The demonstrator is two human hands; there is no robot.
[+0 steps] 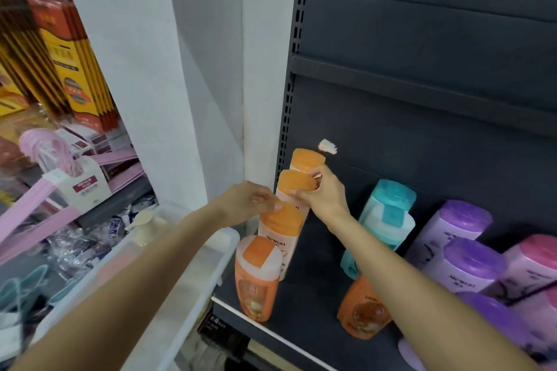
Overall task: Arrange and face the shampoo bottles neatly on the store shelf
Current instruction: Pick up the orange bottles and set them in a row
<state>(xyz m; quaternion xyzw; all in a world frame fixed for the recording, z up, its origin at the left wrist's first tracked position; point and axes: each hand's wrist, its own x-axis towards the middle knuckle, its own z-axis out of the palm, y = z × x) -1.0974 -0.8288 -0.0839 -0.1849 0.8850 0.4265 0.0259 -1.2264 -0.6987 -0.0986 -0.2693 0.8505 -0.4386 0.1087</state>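
four orange-capped shampoo bottles stand in a file along the left end of the dark grey shelf (301, 295), running from the front edge back toward the slotted upright. the front bottle (256, 277) is a squat orange one with a white top and an orange tab; behind it stands a taller pale bottle with an orange cap (281, 226), then a third orange-capped bottle (294, 187), then the rearmost orange cap (306, 159) close to the back panel. the left hand (247, 200) is curled with its fingertips pinched on the cap of the second bottle. the right hand (327, 193) is closed around the cap of the third bottle, thumb in front and fingers behind. further right on the same shelf stand a teal-capped bottle (388, 205), another squat orange bottle (363, 313) partly hidden by the right forearm, and purple-capped bottles (464, 220) beside a pink-capped one (539, 253). a scrap of white label (327, 146) sticks to the back panel above the orange row. left of the shelf, past a white pillar (168, 69), are a clear plastic bin (193, 280), pink hangers (54, 153) and red-and-yellow boxes (69, 60).
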